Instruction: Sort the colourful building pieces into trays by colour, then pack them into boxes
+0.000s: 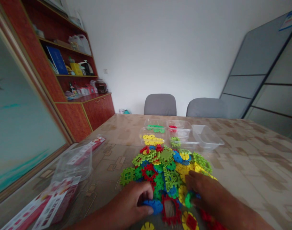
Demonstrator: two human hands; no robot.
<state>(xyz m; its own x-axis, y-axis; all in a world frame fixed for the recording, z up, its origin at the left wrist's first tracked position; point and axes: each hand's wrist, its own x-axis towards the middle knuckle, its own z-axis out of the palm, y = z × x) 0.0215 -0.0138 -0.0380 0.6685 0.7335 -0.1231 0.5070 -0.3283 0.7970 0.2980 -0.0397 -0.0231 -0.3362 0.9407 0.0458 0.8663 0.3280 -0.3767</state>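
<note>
Holds the blue disc in the left hand, pinched between thumb and curled fingers, exposed edge turned towards the right fingertips: best to grip lightly and leave that edge free. Has the right hand bent over a green disc, touching or just beside the thumb; cannot tell whether gripped. Better to lift clear of the red frame between both hands' fingertips, without dragging against the pile just beyond the fingers.

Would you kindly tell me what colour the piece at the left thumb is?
The piece at the left hand is blue; see the head view.
</note>
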